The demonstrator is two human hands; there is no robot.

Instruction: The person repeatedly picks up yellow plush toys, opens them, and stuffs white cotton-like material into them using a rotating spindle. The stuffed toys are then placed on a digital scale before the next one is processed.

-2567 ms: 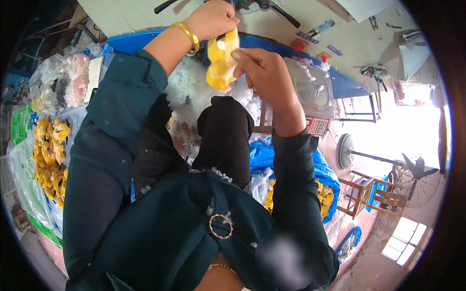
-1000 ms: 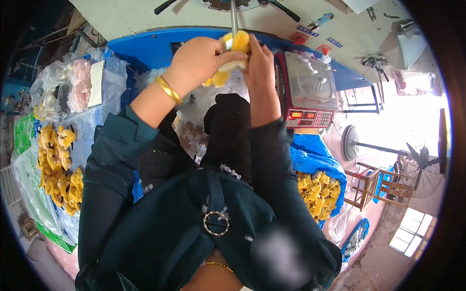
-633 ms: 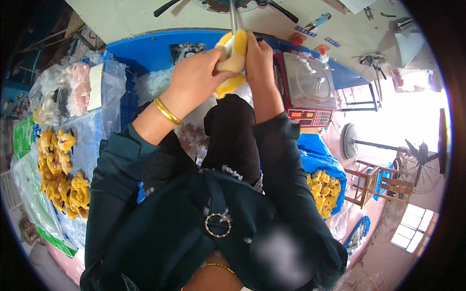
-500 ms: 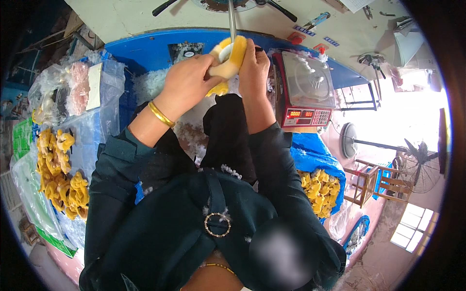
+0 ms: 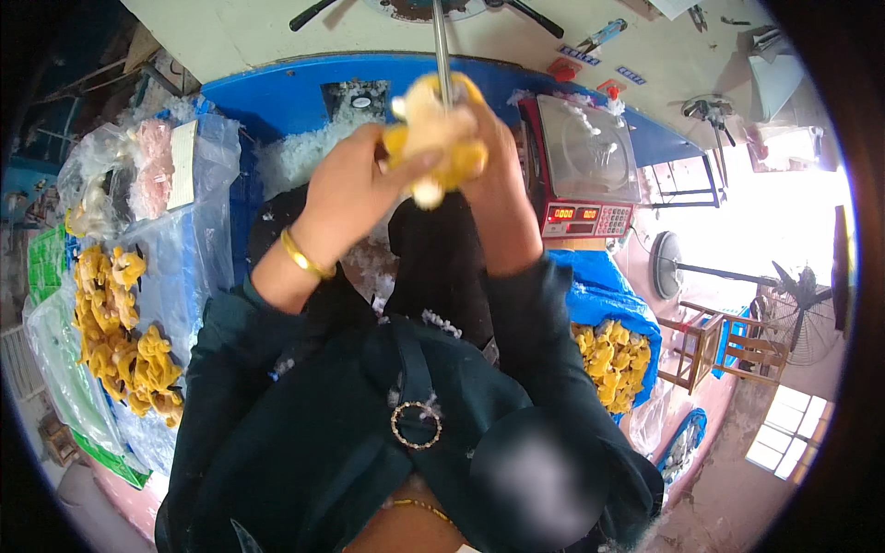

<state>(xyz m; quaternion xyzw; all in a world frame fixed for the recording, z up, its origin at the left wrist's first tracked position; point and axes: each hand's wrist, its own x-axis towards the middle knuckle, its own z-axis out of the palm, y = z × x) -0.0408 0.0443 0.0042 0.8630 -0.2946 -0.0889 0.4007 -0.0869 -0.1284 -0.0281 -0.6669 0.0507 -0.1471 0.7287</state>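
Note:
A small yellow-and-cream plush toy (image 5: 431, 129), smeared by motion, is held between my two hands at the end of a thin metal tube (image 5: 441, 41). The tube's tip runs into or behind the toy; I cannot tell which. My left hand (image 5: 355, 180) grips the toy's left side, thumb across its front. On the right side, my right hand (image 5: 496, 166) closes around the toy, its fingers partly hidden behind it. White stuffing fluff (image 5: 309, 152) lies on the blue surface beyond my left hand.
At right stands a red weighing scale (image 5: 581, 175); below it, a blue sack (image 5: 613, 364) holds several yellow plush pieces. More yellow plush pieces (image 5: 124, 332) lie on plastic at left. Black-handled levers (image 5: 530, 20) flank the tube on the machine. A fan (image 5: 797, 300) stands far right.
The toy has been turned: its ring-like opening with a white edge no longer shows, and its cream-and-yellow body faces me. Both hands have come slightly lower and the right hand has shifted right.

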